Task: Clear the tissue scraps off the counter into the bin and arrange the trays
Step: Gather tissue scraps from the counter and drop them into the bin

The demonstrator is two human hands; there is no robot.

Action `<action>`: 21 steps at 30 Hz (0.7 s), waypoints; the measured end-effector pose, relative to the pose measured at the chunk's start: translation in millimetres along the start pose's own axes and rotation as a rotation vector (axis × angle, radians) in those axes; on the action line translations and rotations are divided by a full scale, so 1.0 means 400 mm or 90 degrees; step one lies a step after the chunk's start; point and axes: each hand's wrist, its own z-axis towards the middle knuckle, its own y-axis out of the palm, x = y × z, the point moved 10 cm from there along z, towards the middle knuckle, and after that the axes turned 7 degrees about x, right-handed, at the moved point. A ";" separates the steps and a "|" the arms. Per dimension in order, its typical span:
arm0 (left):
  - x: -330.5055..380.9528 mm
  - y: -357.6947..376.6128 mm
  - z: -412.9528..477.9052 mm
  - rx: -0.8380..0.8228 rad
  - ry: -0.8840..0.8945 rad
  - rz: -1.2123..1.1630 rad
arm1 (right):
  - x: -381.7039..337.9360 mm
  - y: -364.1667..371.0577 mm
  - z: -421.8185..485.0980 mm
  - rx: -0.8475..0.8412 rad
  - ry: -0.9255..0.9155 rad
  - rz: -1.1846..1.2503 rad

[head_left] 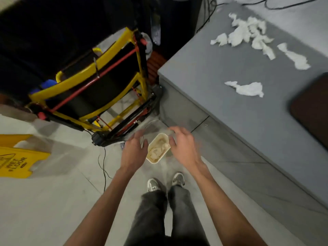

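Observation:
A small cream bin (pixel 154 160) stands on the floor below me, with crumpled tissue inside. My left hand (pixel 134 153) hovers over its left side, fingers spread and empty. My right hand (pixel 182 144) hangs over its right rim, fingers apart and blurred, nothing seen in it. On the grey counter (pixel 221 71) to the right lie several white tissue scraps: a cluster (pixel 248 31) at the far end, one piece (pixel 294 57) to its right, and one (pixel 246 88) nearer me. A dark brown tray (pixel 312 110) sits at the counter's right edge, cut off by the frame.
A yellow and black folded cart (pixel 92 86) stands on the floor to the left of the counter. A yellow wet-floor sign (pixel 16 160) lies at far left. A black cable (pixel 104 167) runs across the pale floor tiles. My shoes (pixel 165 182) are just behind the bin.

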 end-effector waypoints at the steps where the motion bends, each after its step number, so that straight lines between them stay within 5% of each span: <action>1: 0.040 -0.025 -0.003 0.008 0.020 -0.021 | -0.007 -0.050 -0.006 0.022 0.001 0.015; 9: 0.302 -0.045 0.022 -0.027 0.137 -0.036 | 0.084 -0.376 -0.012 0.161 0.073 0.009; 21: 0.714 0.236 0.199 -0.119 0.205 -0.042 | 0.472 -0.594 0.158 0.222 0.164 0.031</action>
